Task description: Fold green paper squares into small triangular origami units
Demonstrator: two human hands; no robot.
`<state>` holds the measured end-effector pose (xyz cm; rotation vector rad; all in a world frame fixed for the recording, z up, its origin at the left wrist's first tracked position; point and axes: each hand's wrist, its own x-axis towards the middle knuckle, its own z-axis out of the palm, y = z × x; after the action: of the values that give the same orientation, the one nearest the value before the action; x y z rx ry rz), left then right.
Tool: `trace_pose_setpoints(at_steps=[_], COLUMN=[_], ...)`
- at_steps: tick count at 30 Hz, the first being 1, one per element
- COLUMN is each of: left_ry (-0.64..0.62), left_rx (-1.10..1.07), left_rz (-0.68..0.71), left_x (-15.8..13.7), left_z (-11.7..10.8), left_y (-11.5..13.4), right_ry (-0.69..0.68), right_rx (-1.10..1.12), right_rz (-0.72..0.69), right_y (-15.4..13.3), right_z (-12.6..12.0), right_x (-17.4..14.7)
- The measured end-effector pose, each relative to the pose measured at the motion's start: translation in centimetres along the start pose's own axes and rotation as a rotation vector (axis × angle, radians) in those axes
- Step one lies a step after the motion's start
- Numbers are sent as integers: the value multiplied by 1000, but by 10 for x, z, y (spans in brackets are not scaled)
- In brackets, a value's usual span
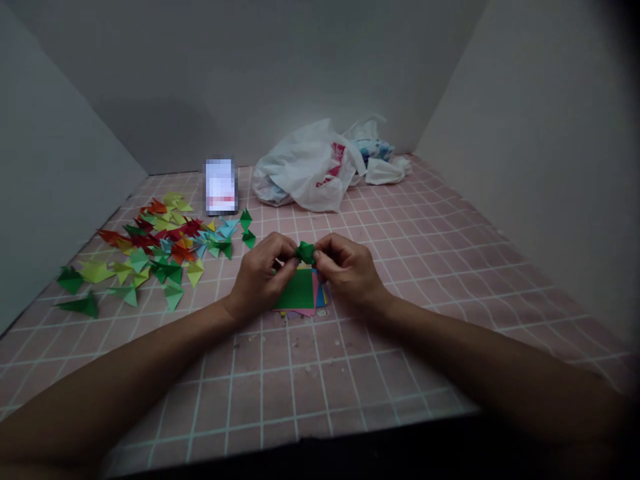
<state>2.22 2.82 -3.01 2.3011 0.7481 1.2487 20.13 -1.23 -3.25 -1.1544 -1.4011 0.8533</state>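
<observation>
A small green folded paper piece (305, 252) is held up between both hands, above a stack of coloured paper sheets. My left hand (263, 270) pinches its left side between thumb and fingers. On its right side, my right hand (350, 270) grips it the same way. Green is the top sheet of the paper stack (296, 290), with pink, blue and yellow edges showing beneath. The left hand hides part of that stack. Many folded paper figures (167, 270) in red, orange, yellow, green and light blue lie spread on the left.
A phone (221, 187) with a lit, blurred screen stands upright behind the figures. White plastic bags (305, 163) lie crumpled at the back. Pink checked cloth (450, 267) covers the table, and walls (280, 67) rise at the back and both sides.
</observation>
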Motion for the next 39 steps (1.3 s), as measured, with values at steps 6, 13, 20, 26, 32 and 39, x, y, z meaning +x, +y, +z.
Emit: trace_pose_setpoints(at_steps=[6, 13, 20, 26, 32, 39], left_ry=[55, -55, -75, -188, -169, -183], left_rx=[117, 254, 315, 340, 353, 332], left_rz=[71, 226, 350, 418, 436, 464], left_x=[0, -1, -1, -1, 1, -1], left_z=[-3, -3, -3, -7, -7, -7], left_y=[4, 1, 4, -7, -8, -7], right_ry=[-7, -62, -27, -43, -78, -177], right_rx=[353, 306, 293, 367, 316, 308], right_rz=[312, 334, 369, 476, 364, 300], right_y=[2, 1, 2, 4, 4, 2], right_z=[3, 3, 4, 3, 2, 0], right_x=[4, 2, 2, 4, 5, 6])
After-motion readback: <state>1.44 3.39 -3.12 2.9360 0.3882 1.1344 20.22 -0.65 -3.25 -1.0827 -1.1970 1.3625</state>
